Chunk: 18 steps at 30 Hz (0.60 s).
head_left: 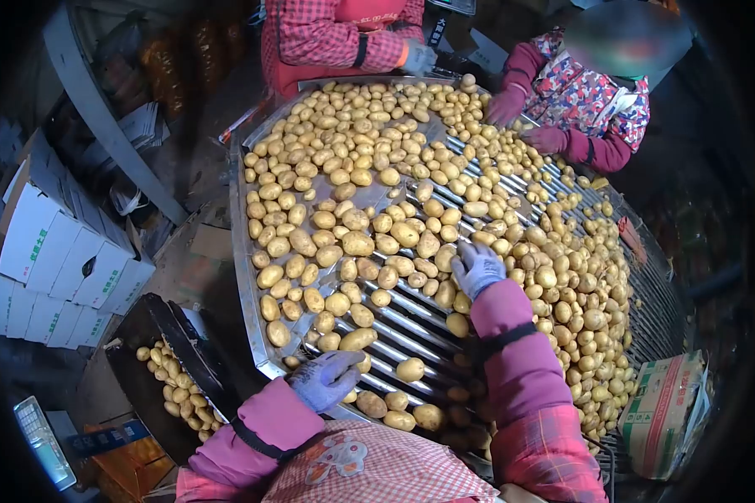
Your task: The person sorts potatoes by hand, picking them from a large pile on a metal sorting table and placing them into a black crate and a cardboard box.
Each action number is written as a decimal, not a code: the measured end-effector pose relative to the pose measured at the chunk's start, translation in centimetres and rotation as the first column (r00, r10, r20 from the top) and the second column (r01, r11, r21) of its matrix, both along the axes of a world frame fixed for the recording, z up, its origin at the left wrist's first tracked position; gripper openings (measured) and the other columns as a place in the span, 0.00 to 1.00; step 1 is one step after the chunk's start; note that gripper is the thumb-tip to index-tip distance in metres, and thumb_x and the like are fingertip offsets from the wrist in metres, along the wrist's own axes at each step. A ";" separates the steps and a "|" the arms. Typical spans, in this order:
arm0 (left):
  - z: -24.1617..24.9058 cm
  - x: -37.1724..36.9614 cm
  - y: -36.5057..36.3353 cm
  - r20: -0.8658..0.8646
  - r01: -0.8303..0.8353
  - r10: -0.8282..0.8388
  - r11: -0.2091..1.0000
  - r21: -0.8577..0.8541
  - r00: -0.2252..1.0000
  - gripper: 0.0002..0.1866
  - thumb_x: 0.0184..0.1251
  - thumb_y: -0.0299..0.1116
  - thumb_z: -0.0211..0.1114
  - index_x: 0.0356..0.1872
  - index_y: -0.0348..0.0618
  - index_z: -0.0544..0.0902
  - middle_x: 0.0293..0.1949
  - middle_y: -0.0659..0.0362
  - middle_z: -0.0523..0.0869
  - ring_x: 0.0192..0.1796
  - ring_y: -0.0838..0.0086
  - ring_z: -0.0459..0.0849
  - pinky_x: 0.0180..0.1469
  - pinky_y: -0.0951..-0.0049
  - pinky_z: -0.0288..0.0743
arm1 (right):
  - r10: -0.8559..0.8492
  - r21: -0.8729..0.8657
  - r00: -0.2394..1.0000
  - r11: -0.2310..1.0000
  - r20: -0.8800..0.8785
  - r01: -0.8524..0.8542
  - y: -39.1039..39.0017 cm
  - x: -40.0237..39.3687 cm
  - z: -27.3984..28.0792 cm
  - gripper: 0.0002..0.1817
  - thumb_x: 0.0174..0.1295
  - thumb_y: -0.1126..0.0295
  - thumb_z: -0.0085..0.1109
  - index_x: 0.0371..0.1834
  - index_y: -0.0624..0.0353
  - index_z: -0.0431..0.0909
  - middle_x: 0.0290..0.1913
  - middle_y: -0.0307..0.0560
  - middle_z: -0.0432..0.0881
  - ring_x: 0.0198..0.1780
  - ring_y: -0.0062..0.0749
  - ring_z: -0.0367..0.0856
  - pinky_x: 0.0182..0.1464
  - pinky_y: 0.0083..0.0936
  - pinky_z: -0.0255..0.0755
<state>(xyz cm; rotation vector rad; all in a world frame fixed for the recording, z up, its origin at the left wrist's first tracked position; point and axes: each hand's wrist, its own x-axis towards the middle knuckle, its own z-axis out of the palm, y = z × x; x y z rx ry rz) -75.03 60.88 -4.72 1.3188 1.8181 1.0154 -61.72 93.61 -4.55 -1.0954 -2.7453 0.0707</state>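
Many yellow-brown potatoes (pixel 358 243) lie over a metal roller table (pixel 403 323). My left hand (pixel 325 380), in a pale purple-grey glove, is at the table's near left edge, beside a few potatoes; its fingers point right, and whether they hold one is hidden. Farther right and forward, my right hand (pixel 478 268), in a similar glove, rests on potatoes near the middle of the rollers with its fingers spread. A dense heap of potatoes (pixel 579 310) lies to the right of my right forearm.
Across the table are two people, one with a grey-gloved hand (pixel 419 59), the other with dark pink gloves (pixel 507 106). White cartons (pixel 54 243) stack at left. A dark bin (pixel 130 377) holds potatoes at lower left. A carton (pixel 663 411) stands at lower right.
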 end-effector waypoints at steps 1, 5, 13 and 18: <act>-0.1 -0.1 0.1 -0.005 -0.008 0.008 1.000 -0.004 1.000 0.16 0.66 0.31 0.59 0.54 0.39 0.79 0.49 0.50 0.83 0.53 0.58 0.82 0.56 0.63 0.75 | 0.001 -0.020 0.999 1.000 0.047 0.000 -0.5 -0.8 0.1 0.24 0.59 0.55 0.54 0.58 0.51 0.74 0.59 0.55 0.75 0.58 0.52 0.74 0.61 0.44 0.66; -0.6 0.2 0.0 -0.003 0.051 -0.051 0.998 -0.027 0.999 0.16 0.66 0.32 0.58 0.53 0.40 0.78 0.49 0.50 0.83 0.54 0.57 0.81 0.57 0.63 0.75 | 0.285 -0.297 0.942 0.897 -0.176 -0.327 -3.8 -0.7 2.0 0.34 0.60 0.59 0.58 0.69 0.56 0.62 0.64 0.63 0.69 0.63 0.59 0.68 0.65 0.42 0.64; -1.1 -0.8 -0.6 -0.444 0.327 -0.215 0.925 0.194 0.870 0.16 0.62 0.31 0.61 0.51 0.40 0.79 0.53 0.49 0.80 0.57 0.55 0.78 0.55 0.60 0.77 | 0.521 -0.503 0.840 0.691 -0.150 -0.519 -11.3 5.3 5.7 0.24 0.61 0.58 0.58 0.59 0.53 0.72 0.47 0.55 0.77 0.48 0.51 0.78 0.48 0.41 0.74; -0.5 1.4 -0.9 -0.367 0.008 0.019 0.997 0.071 0.930 0.12 0.53 0.29 0.64 0.40 0.40 0.81 0.53 0.48 0.79 0.57 0.50 0.77 0.51 0.58 0.80 | 0.487 -0.543 0.869 0.753 0.081 -0.371 -15.1 5.6 3.0 0.28 0.61 0.52 0.57 0.64 0.46 0.67 0.49 0.54 0.77 0.48 0.52 0.78 0.47 0.47 0.71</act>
